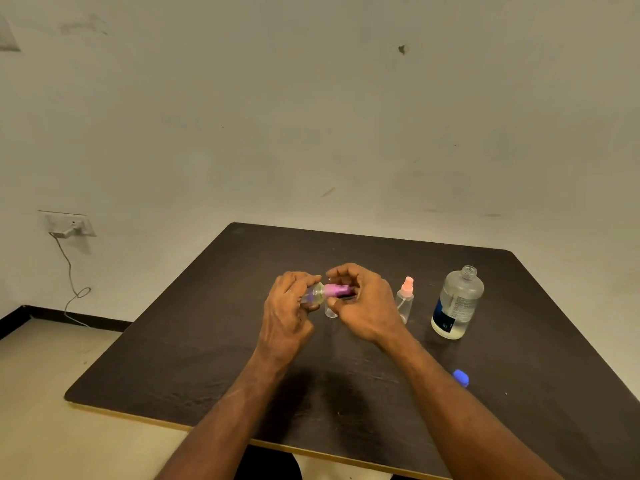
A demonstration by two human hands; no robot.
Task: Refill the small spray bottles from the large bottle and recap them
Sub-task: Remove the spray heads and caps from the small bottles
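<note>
Above the dark table (207,341), my left hand (287,313) grips a small clear spray bottle (313,294) lying sideways. My right hand (363,306) pinches its purple spray cap (336,290) at the bottle's neck. Below my hands a small clear piece (330,311) stands on the table, partly hidden by my fingers. To the right stands a second small spray bottle (405,299), upright, with a pink cap on. Further right is the large clear bottle (457,303), uncapped, with a little liquid at its bottom. Its blue cap (461,377) lies near my right forearm.
The table's front edge runs near my body and its back edge meets a plain wall. A wall socket (69,225) with a plugged charger and a dangling cable sits at the left, above the floor.
</note>
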